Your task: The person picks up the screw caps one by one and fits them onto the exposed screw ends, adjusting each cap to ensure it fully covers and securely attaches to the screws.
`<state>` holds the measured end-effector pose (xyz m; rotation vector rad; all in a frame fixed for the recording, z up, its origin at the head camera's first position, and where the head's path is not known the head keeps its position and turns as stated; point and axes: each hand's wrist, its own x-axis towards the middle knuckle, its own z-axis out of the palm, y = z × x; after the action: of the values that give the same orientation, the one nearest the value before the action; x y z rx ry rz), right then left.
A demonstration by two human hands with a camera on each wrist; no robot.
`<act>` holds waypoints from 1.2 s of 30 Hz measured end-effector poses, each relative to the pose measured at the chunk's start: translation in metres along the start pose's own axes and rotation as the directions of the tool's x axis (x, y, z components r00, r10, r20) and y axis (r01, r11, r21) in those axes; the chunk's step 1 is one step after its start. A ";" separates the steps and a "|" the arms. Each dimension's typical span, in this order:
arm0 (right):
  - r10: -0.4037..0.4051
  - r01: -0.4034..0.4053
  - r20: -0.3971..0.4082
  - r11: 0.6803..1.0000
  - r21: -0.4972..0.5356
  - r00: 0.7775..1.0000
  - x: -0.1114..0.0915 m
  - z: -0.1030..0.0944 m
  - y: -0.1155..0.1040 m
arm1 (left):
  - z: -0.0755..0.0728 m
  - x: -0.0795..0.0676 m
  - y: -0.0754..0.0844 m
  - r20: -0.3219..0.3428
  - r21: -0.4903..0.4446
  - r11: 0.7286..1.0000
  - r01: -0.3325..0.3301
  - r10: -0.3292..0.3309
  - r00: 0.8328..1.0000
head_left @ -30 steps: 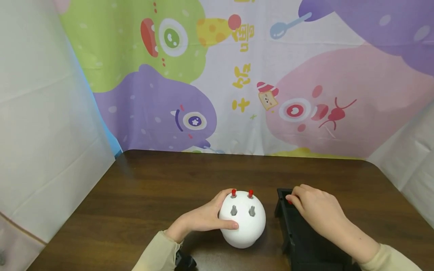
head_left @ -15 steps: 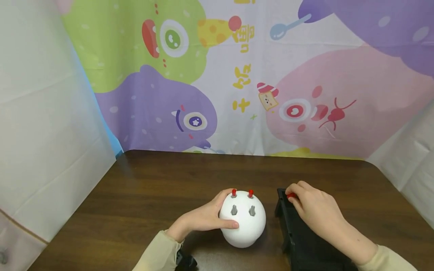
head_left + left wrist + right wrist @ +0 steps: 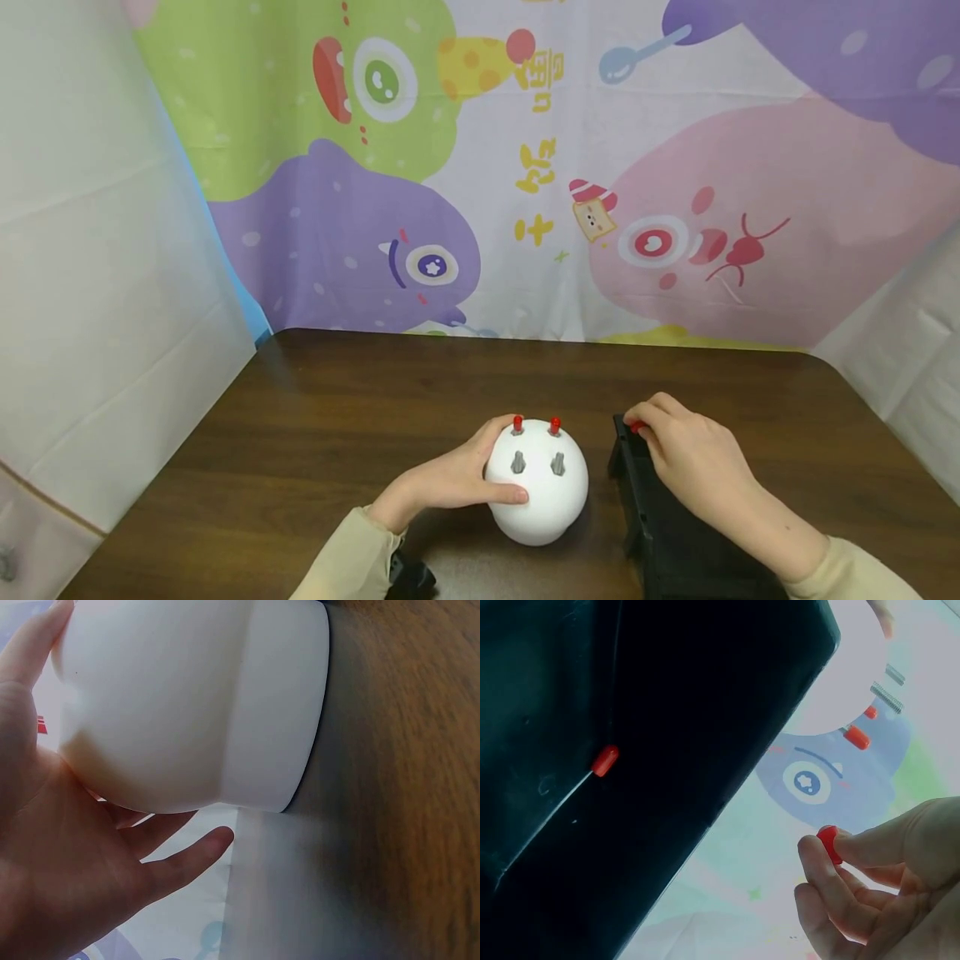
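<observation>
A smooth white ball-shaped body with a flat-bottomed base stands on the table in the head view. My left hand grips its left side, thumb across the front. On its top, two ribbed grey metal posts are bare, and two further back wear red caps. To the right, my right hand is over the far end of a black tray. Its thumb and index finger pinch a small red cap, clear of the tray wall in the right wrist view. Another red cap lies inside the tray.
The brown wooden table extends to a cartoon-printed curtain at the back. White sheets hang at the sides. Near my left sleeve lies a small black object, partly hidden.
My right hand has risen slightly from the tray and shifted left toward its far left corner, with the red cap pinched. The left hand and the white body have stayed in place.
</observation>
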<state>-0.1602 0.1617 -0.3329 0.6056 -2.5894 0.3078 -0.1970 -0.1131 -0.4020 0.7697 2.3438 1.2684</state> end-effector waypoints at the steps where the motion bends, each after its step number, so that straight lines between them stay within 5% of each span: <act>1: -0.001 0.001 0.001 1.000 0.004 1.000 0.000 0.000 -0.001 | 0.000 0.000 0.000 0.000 0.000 1.000 -0.001 0.001 1.000; 20: -0.048 0.049 -0.052 0.998 0.028 0.998 0.007 0.006 -0.018 | 0.000 0.000 -0.002 0.002 -0.001 1.000 0.015 -0.015 1.000; 36: -0.026 0.027 -0.021 0.997 0.073 0.999 0.013 0.005 -0.031 | 0.000 0.000 -0.001 0.006 -0.001 1.000 0.021 -0.021 1.000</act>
<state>-0.1578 0.1283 -0.3277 0.6590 -2.5583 0.4002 -0.1971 -0.1129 -0.4027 0.7463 2.3403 1.2568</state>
